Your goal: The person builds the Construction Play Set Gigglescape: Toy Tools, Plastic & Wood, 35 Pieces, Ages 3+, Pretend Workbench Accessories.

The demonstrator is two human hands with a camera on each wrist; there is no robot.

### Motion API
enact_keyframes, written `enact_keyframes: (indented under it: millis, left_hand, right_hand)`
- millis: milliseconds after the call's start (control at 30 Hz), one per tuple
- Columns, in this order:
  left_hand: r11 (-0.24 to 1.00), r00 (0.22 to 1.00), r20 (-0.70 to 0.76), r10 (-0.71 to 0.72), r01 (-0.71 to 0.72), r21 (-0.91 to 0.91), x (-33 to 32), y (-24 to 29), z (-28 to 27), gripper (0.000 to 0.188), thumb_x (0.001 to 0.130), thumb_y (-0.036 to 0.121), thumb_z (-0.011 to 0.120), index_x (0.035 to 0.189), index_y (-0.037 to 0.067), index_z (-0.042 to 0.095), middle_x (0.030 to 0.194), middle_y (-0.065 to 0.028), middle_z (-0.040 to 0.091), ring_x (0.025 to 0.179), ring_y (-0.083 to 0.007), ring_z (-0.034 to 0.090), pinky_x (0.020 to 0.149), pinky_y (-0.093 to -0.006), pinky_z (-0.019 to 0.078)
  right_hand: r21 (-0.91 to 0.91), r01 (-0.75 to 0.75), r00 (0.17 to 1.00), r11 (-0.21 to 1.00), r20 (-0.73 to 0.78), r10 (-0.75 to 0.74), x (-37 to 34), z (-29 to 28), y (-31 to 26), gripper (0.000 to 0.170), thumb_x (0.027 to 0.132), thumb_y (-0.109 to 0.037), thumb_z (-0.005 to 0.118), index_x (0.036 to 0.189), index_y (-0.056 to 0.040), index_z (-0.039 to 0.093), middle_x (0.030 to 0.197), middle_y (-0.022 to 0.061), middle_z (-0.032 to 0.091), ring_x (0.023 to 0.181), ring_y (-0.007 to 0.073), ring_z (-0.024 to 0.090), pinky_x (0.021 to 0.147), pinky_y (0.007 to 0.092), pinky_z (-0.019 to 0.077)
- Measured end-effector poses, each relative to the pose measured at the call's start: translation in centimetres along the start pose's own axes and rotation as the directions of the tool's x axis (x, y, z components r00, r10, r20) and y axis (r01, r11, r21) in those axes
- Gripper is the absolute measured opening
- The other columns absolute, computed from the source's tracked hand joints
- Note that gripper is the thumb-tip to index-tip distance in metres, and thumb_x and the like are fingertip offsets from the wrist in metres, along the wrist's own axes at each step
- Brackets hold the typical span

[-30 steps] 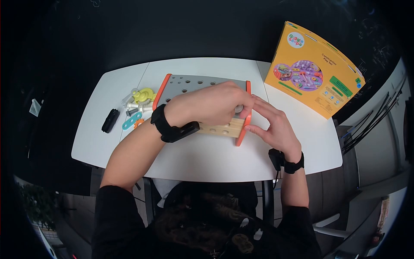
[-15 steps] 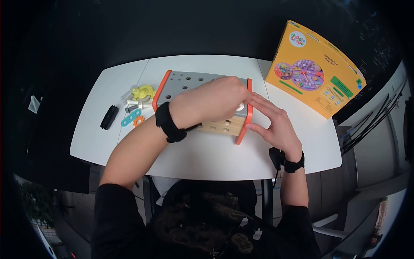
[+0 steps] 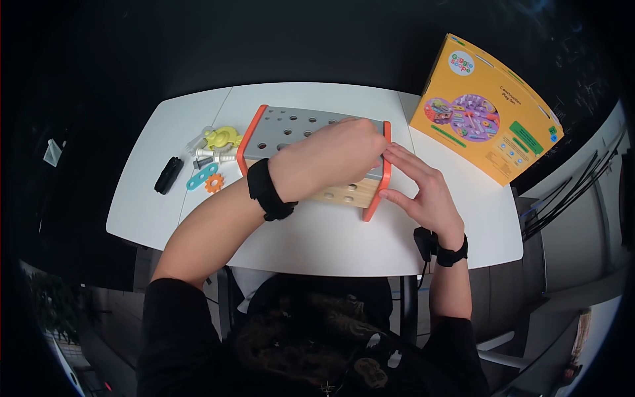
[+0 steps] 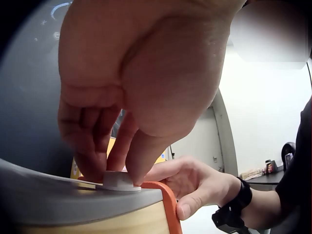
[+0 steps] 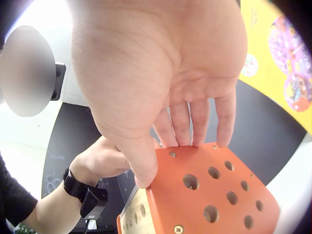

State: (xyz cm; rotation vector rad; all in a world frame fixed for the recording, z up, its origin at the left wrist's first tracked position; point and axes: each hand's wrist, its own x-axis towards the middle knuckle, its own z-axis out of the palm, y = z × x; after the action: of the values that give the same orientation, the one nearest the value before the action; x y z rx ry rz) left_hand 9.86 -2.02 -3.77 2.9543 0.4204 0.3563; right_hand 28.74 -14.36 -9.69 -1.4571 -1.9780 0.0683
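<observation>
A toy workbench (image 3: 297, 120) stands on the table, with a perforated grey top, orange side panels and a wooden front. At its right end my left hand (image 3: 334, 155) reaches over the top. Thumb and fingertips pinch a white flanged bolt head (image 4: 118, 181) sitting low on the grey surface; the hand hides it in the head view. My right hand (image 3: 423, 195) rests against the right orange panel (image 5: 222, 192), fingers extended along its upper edge and thumb (image 5: 145, 170) on its front edge.
Left of the workbench lie a yellow-green piece (image 3: 223, 137), pale and grey bolts (image 3: 215, 157), a blue perforated strip (image 3: 202, 177), an orange gear (image 3: 213, 183) and a black object (image 3: 169, 175). A yellow play set box (image 3: 486, 109) stands at the back right.
My left wrist has turned, and the fingers still work at the right end of the top. The right hand keeps its place on the panel. The head view has shifted slightly.
</observation>
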Motion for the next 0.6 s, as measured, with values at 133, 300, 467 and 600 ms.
enact_keyframes:
  millis: [133, 300, 467, 600]
  left_hand:
    - [0.995, 0.994, -0.048, 0.095, -0.096, -0.02, -0.3, -0.1, 0.4, 0.01, 0.08, -0.002, 0.068, 0.09, -0.005, 0.07, 0.088, -0.019, 0.066, 0.089, -0.0359, 0.067, 0.085, -0.0413, 0.055]
    - [0.987, 0.969, -0.194, 0.15, -0.135, 0.09, -0.9, 0.0, 2.3, 0.014, 0.078, -0.002, 0.068, 0.091, -0.004, 0.071, 0.09, -0.0169, 0.067, 0.092, -0.0332, 0.067, 0.086, -0.0402, 0.0554]
    - [0.973, 0.961, -0.197, 0.195, -0.164, 0.163, -2.0, -0.6, 2.4, 0.019, 0.083, 0.006, 0.067, 0.1, -0.002, 0.07, 0.093, -0.0134, 0.066, 0.097, -0.0302, 0.066, 0.089, -0.04, 0.0544]
    - [0.983, 0.943, -0.278, 0.183, -0.174, 0.057, -4.3, -1.0, 2.2, 0.021, 0.087, 0.015, 0.067, 0.104, 0.001, 0.069, 0.104, -0.0108, 0.068, 0.105, -0.0286, 0.064, 0.093, -0.0409, 0.0521]
  right_hand:
    - [-0.005, 0.001, 1.0, 1.0, 0.001, -0.001, 0.0, -0.1, -0.1, 0.062, 0.08, -0.029, 0.083, 0.134, -0.008, 0.063, 0.142, 0.0109, 0.059, 0.135, 0.0306, 0.053, 0.109, 0.0403, 0.0476]
    - [-0.008, -0.016, 1.0, 1.0, 0.0, 0.016, 0.0, -0.1, -0.5, 0.059, 0.08, -0.029, 0.083, 0.132, -0.0085, 0.063, 0.141, 0.011, 0.06, 0.131, 0.032, 0.056, 0.107, 0.0404, 0.0487]
    - [-0.059, -0.016, 1.0, 0.998, -0.004, 0.016, 0.0, 0.0, -1.2, 0.054, 0.082, -0.032, 0.081, 0.128, -0.0088, 0.064, 0.139, 0.0094, 0.061, 0.125, 0.0322, 0.06, 0.104, 0.0403, 0.0507]
    - [-0.147, 0.028, 0.999, 0.989, -0.031, -0.033, 0.1, 0.1, -1.3, 0.053, 0.081, -0.035, 0.079, 0.125, -0.0092, 0.065, 0.137, 0.0088, 0.062, 0.118, 0.033, 0.063, 0.098, 0.0401, 0.0525]
